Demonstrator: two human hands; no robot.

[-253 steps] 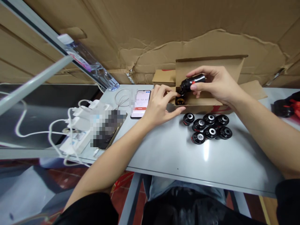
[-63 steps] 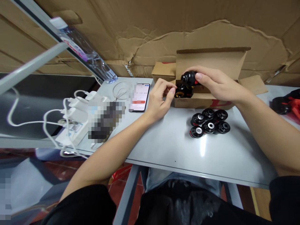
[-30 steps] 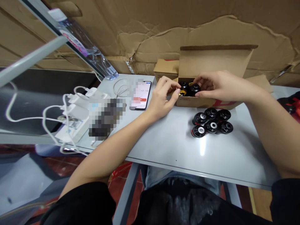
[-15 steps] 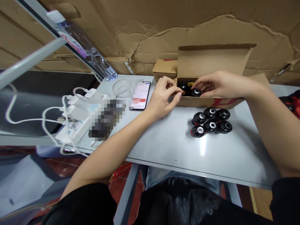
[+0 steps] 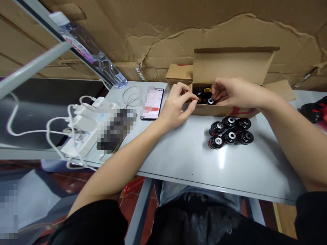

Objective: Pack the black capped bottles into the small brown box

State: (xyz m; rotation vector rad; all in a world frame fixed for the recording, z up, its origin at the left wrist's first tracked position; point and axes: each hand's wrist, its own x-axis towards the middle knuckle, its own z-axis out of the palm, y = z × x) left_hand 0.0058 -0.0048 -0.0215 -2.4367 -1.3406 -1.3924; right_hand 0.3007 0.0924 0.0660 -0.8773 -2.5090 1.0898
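An open cardboard box [image 5: 222,110] stands at the back of the desk, its lid raised. Several black cylindrical parts, some with gold rings, sit in its left end. My left hand [image 5: 178,107] pinches at the box's front left corner, thumb and forefinger close together. Reaching into the box over the front wall, my right hand [image 5: 231,93] has its fingers curled right beside a black part with a silver centre [image 5: 211,101]. Whether those fingers hold anything is hidden. On the desk in front of the box stands a group of black cylindrical parts [image 5: 231,136] in two rows.
A phone [image 5: 154,103] lies left of my left hand. Farther left are a power strip [image 5: 80,136] with white cables and a blurred dark object [image 5: 114,131]. A water bottle [image 5: 89,51] leans at the back left. Black and red items [image 5: 315,110] lie at the right edge.
The black part with the silver centre has shifted slightly left and lower in the box. My right fingers have moved off its top to its right side. My left hand stays nearly still.
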